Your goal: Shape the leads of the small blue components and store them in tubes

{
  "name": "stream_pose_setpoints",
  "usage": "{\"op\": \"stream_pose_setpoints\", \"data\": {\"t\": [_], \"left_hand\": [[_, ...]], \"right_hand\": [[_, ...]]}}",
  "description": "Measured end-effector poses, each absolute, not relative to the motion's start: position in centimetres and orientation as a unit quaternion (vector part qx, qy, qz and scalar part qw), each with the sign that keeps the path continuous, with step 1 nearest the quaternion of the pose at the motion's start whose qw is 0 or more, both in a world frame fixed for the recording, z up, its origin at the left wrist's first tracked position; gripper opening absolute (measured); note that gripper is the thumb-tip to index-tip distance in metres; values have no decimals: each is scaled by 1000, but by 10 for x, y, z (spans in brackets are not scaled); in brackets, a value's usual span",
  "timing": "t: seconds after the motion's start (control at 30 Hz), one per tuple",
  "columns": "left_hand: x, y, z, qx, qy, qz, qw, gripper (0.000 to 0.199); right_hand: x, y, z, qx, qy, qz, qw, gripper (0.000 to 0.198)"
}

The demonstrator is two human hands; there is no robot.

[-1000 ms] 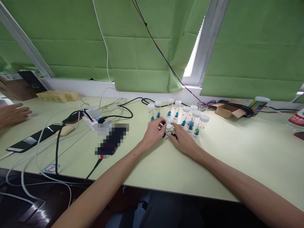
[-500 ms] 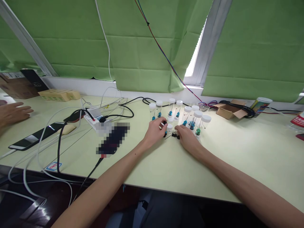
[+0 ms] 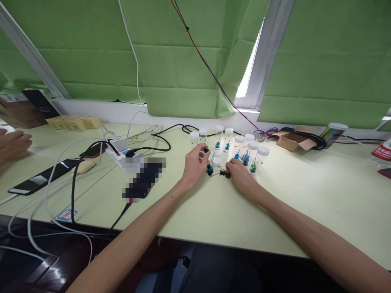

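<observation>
My left hand point(image 3: 194, 166) is closed, with a small black round part point(image 3: 206, 150) between thumb and fingertips. Just below it on the table lies a blue-and-black part point(image 3: 209, 169) with a thin metal rod beside it. My right hand point(image 3: 242, 175) rests on the table, fingers curled and pressed together at some small black parts point(image 3: 224, 173); whatever they pinch is partly hidden. Between the hands sits a white cap point(image 3: 216, 162). Behind them stand several clear tubes with white lids point(image 3: 252, 145), holding blue parts and thin rods; one tube holds a green part point(image 3: 253, 167).
To the left are a blurred dark device point(image 3: 143, 181), a white power strip point(image 3: 126, 161), a phone point(image 3: 42, 177) and tangled cables. Another person's hand point(image 3: 14, 144) is at the far left. An open cardboard box point(image 3: 295, 140) and a can point(image 3: 334, 134) stand back right.
My left hand has shifted slightly left and up, uncovering the blue-and-black part. My right hand stays nearly in place. The other person's hand has moved left.
</observation>
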State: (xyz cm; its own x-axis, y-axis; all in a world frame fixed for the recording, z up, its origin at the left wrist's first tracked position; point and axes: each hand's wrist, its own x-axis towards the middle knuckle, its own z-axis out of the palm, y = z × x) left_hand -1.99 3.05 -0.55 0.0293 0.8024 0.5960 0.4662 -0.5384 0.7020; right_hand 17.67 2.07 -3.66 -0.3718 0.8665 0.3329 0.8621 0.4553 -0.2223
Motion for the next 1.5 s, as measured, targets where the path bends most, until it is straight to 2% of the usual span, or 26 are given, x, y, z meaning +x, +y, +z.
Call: {"op": "stream_pose_setpoints", "data": {"t": [0.37, 0.73, 1.0, 1.27, 1.5], "left_hand": [[-22, 31, -2, 665, 457, 576, 128, 18], [-22, 34, -7, 675, 458, 555, 160, 22], [-23, 32, -3, 674, 449, 565, 157, 14], [-24, 35, -6, 699, 446, 543, 130, 14], [-24, 35, -10, 749, 449, 475, 109, 15]], "right_hand": [[176, 19, -36, -515, -838, -37, 176, 31], [173, 14, -31, -527, -829, -28, 183, 32], [172, 11, -28, -539, -822, -23, 184, 29], [170, 8, -24, -541, -807, -7, 238, 27], [169, 9, -24, -520, -795, -11, 312, 26]]}}
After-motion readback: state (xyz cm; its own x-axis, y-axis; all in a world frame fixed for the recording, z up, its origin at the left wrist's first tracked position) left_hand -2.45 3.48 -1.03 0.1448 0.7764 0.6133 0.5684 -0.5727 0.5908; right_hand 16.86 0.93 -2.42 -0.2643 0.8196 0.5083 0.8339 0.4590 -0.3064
